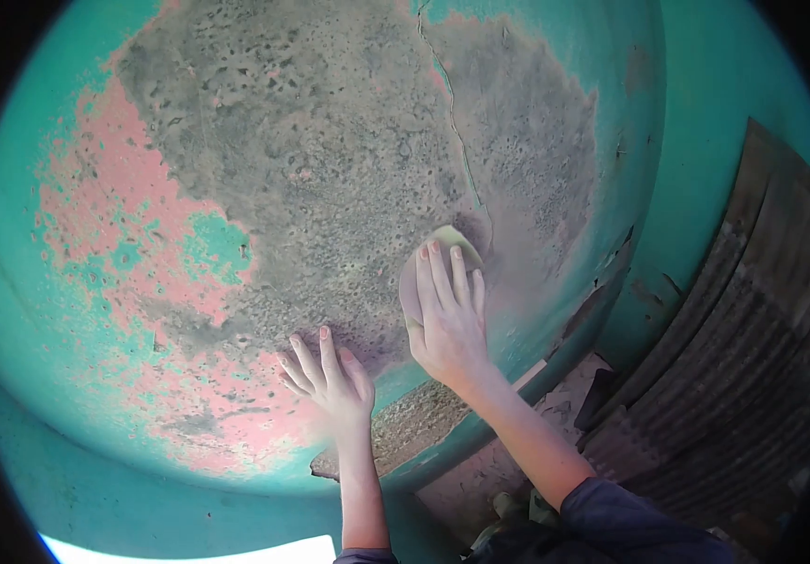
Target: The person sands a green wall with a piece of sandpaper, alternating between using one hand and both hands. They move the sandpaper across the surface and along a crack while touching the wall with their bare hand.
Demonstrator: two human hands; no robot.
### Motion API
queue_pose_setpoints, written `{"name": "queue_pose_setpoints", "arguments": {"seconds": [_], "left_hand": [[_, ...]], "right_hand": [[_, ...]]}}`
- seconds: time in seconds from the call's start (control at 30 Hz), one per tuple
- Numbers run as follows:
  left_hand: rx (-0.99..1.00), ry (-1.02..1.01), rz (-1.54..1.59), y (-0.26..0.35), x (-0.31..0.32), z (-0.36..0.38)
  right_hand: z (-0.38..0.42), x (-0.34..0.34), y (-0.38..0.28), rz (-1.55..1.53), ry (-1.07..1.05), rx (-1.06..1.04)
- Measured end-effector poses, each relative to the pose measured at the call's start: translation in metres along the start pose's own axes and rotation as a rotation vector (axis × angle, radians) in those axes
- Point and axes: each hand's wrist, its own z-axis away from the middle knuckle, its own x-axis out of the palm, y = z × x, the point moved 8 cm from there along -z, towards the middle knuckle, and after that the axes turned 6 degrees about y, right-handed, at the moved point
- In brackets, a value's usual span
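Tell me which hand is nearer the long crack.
Right: the right hand, flat on a pad, is by the lower end of the crack; the left hand is farther off, lower and to the left.

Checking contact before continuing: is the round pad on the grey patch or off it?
On, it appears: the round pad lies against the grey patch, with the right hand spread flat over it.

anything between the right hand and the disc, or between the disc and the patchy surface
Nothing visible: the right hand lies directly on the disc, which appears to rest against the surface, though its underside is hidden. The left hand is apart, lower left.
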Motion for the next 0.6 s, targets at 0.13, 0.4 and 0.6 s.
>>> {"name": "queue_pose_setpoints", "arguments": {"seconds": [0.13, 0.4, 0.6], "left_hand": [[-0.115, -0.196, 0.072, 0.021, -0.014, -0.021], [-0.128, -0.430, 0.092, 0.047, -0.021, -0.037], [-0.086, -0.572, 0.085, 0.072, -0.011, -0.041]], "right_hand": [[0.007, 0.004, 0.010, 0.095, -0.053, -0.025], [0.038, 0.022, 0.039, -0.049, -0.102, -0.002], [-0.010, 0.002, 0.078, -0.061, 0.085, 0.041]]}}
